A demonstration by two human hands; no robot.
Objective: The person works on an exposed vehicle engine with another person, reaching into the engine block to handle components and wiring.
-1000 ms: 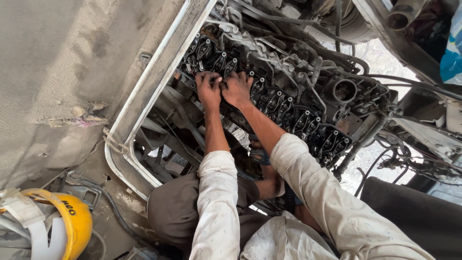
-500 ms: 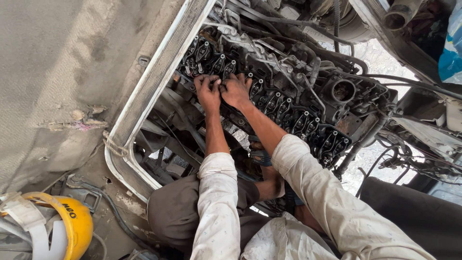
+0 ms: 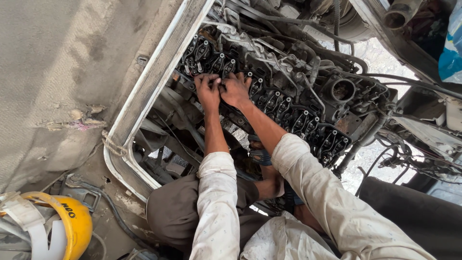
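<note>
Both hands meet on the engine top, at about 11 o'clock from the sleeves. The left hand and right hand pinch a small part among the rocker arms; fingers closed, the part itself hidden. Steady, small finger movements suit this best.

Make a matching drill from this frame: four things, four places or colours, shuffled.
1. left hand
2. right hand
3. hard hat
4. round port

A. yellow, bottom left corner
B. on the rocker row, touching the other hand, nearer the white frame rail
C. open hole at the engine's right end
D. on the rocker row, on the side away from the frame rail

Pairs: 1-B, 2-D, 3-A, 4-C
</note>
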